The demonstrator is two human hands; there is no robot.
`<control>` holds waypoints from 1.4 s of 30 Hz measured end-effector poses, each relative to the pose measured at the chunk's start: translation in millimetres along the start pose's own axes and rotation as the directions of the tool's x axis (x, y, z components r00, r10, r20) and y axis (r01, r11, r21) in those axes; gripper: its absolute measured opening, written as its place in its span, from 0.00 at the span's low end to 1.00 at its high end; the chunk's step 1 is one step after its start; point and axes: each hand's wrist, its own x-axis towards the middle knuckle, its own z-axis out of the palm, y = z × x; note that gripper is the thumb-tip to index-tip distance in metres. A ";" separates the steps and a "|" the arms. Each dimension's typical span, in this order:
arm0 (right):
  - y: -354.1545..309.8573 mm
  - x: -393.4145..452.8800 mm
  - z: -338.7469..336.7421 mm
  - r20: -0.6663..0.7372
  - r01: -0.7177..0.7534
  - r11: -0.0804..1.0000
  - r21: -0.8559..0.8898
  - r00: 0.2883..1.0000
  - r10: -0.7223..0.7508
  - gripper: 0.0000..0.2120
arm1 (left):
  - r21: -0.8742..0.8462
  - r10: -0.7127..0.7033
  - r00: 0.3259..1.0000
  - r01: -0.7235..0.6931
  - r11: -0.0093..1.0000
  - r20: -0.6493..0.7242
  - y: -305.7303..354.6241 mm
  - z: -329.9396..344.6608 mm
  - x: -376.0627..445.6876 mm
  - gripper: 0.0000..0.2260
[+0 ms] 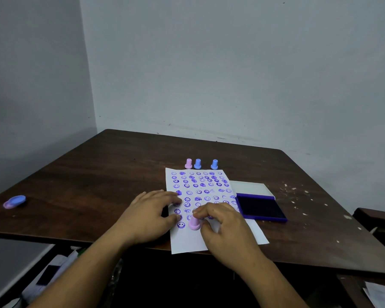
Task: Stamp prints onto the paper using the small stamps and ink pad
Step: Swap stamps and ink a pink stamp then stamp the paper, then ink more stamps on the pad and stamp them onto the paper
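Nearest the camera, the right hand [223, 227] pinches a pink stamp [194, 223] upright on the paper [187, 243] at the table's [98, 174] near edge. The left hand [150, 215] lies flat, fingers spread, on the paper's left edge, holding nothing. Rows of purple smiley prints [198, 185] carry no readable writing. The open purple ink pad [261, 207] sits beside the paper's right edge; three stamps [197, 164] stand past its far edge.

No legible text, label, brand or number appears; the paper [200, 196] carries only rows of purple smiley-face stamp prints, several of them smudged.
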 end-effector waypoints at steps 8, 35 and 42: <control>0.6 4.9 1.2 -0.029 -0.049 0.999 0.017 0.998 0.050 0.04 | 0.000 -0.004 1.000 0.004 1.000 0.007 -0.4 -0.4 0.7 0.27; 88.5 214.3 -8.7 0.090 -0.160 0.929 -0.335 0.976 0.200 0.18 | -0.003 0.004 1.000 -0.004 1.000 -0.005 1.1 -0.1 -2.7 0.24; 98.5 215.2 -7.1 0.093 -0.177 0.919 -0.352 0.970 0.222 0.19 | -0.002 0.006 1.000 -0.006 1.000 -0.002 1.5 -0.7 -3.1 0.24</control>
